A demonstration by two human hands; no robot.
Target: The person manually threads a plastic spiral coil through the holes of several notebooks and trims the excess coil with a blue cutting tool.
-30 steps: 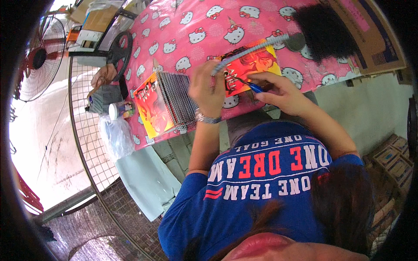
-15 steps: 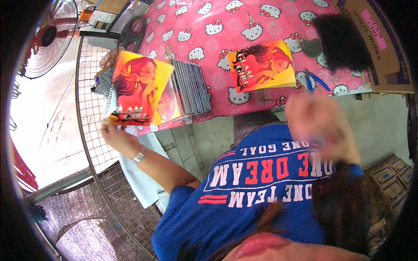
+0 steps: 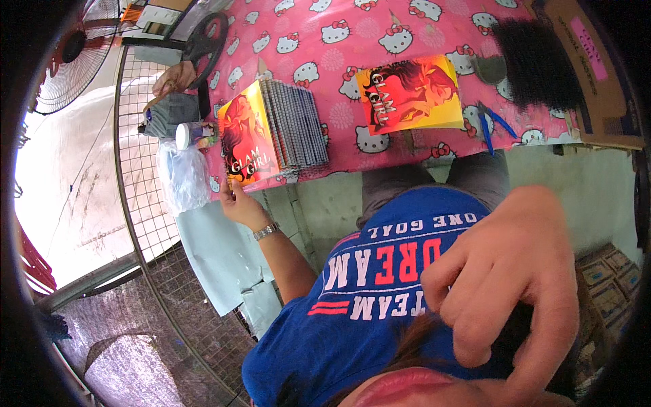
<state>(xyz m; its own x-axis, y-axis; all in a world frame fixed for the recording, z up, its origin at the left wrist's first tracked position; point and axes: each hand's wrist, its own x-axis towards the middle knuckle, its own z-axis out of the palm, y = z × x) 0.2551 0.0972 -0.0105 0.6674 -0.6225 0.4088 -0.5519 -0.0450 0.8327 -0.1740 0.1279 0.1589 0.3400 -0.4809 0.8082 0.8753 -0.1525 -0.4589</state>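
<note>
A row of spiral notebooks (image 3: pixel 298 125) stands on edge at the left of the table's front edge. Its leftmost spiral notebook (image 3: pixel 249 139) shows a red and yellow cover with a drawn figure. My left hand (image 3: pixel 242 209) is at that notebook's lower corner, fingertips closed on its edge. My right hand (image 3: pixel 505 281) is raised close to the camera, over my chest. Its fingers are loosely curled, with nothing seen in them. Another notebook (image 3: pixel 410 95) with the same cover lies flat near the table's middle. Blue-handled pliers (image 3: pixel 486 132) lie to its right.
A pink patterned cloth (image 3: pixel 332 61) covers the table. Black bristly material (image 3: pixel 536 64) lies beside a cardboard box (image 3: pixel 597 88) at the right. Left are a white-lidded jar (image 3: pixel 183 137), a clear plastic bag (image 3: pixel 184 178), a wire grid (image 3: pixel 132 176) and a fan (image 3: pixel 71 51).
The notebook in my left hand has moved right against the row, uncovering the jar and bag. My right hand has come up and nearer the camera.
</note>
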